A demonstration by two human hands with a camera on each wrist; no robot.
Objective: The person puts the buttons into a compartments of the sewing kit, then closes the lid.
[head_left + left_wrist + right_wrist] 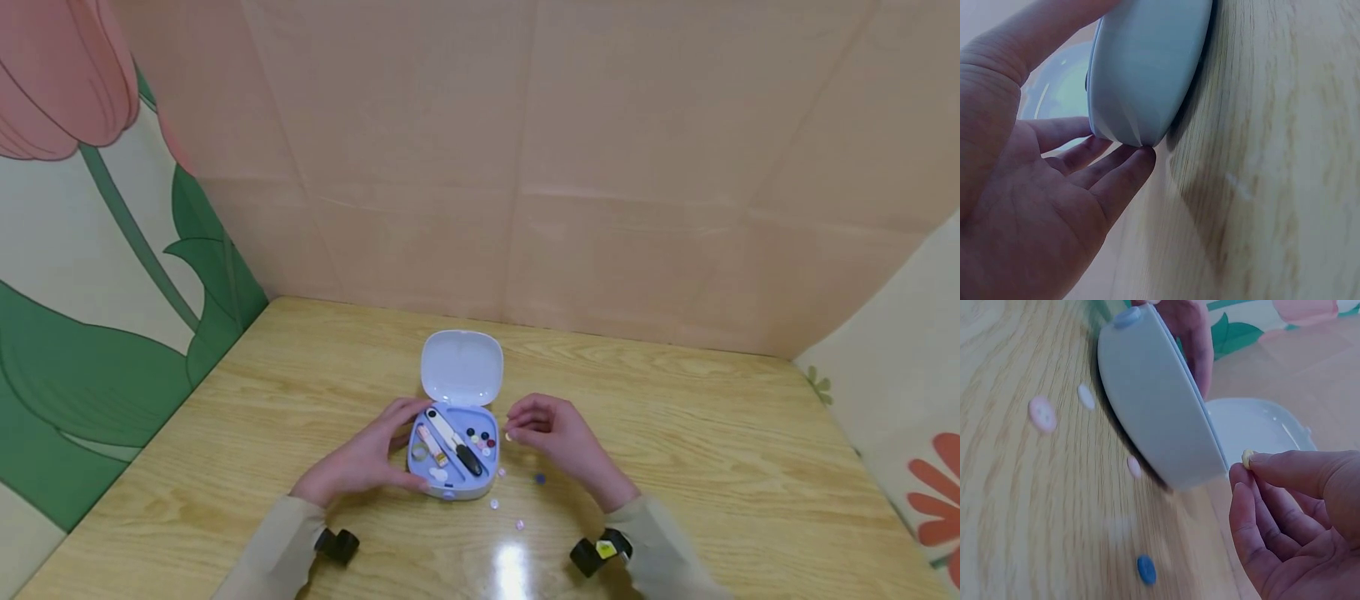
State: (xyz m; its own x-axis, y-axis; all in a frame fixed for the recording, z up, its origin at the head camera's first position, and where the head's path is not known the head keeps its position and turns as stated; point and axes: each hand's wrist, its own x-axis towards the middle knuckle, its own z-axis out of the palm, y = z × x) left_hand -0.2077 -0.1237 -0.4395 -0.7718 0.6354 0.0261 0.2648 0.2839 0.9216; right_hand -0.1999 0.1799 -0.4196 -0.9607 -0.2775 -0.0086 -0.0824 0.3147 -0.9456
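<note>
A small blue-and-white sewing box (471, 492) stands on the table, its white lid (461, 367) swung up at the back. My left hand (363, 460) grips the box's left side, thumb at the front and fingers at the back corner. Between thumb and fingertip, my right hand (558, 435) pinches a pale yellow button (1247, 459), just off the box's right side. Several buttons (491, 443) lie in the right compartment. A long white tool with a black end (468, 458) fills the middle slot, and a pink-and-white item (432, 446) lies left of it.
Loose on the wooden table (300, 400), right of and before the box, are a blue button (540, 478), a white button (1085, 397) and two pink buttons, one nearer the front (520, 524). A pinkish curtain-like backdrop (525, 208) hangs behind the table.
</note>
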